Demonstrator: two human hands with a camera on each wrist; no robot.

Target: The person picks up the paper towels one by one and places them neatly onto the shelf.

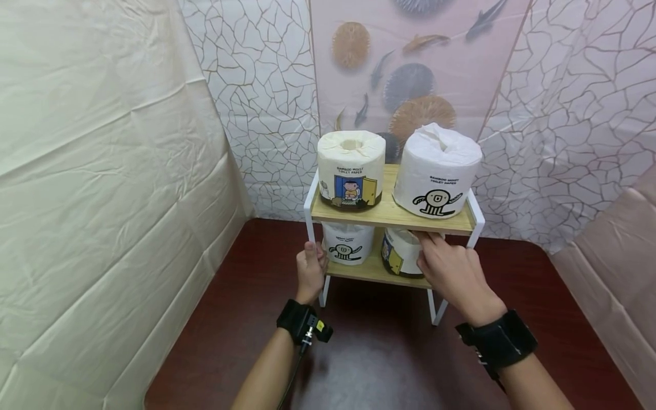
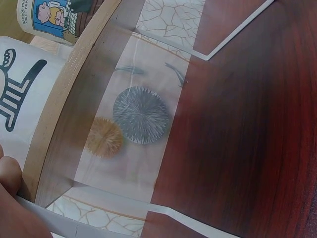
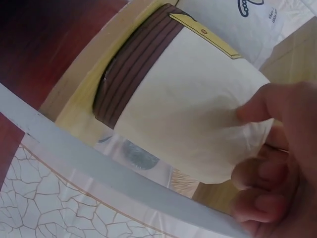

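A two-tier wooden shelf rack (image 1: 369, 217) with a white metal frame stands in the middle of the head view. My left hand (image 1: 310, 272) grips its left upright beside the lower shelf. At the right of that shelf, my right hand (image 1: 453, 270) holds a wrapped toilet paper roll (image 3: 183, 94) near its top, the thumb pressed against the side and other fingers curled. The hand hides part of this roll in the head view. Left of it on the lower shelf sits a white-wrapped roll (image 1: 348, 245) printed with a cartoon figure.
On the upper shelf stand a cream-wrapped roll (image 1: 351, 171) at left and a larger white-wrapped roll (image 1: 438, 171) at right. The rack rests on a dark red table (image 1: 246, 319). Patterned cloth (image 1: 261, 102) hangs behind, and a beige cloth wall (image 1: 102, 188) rises at left.
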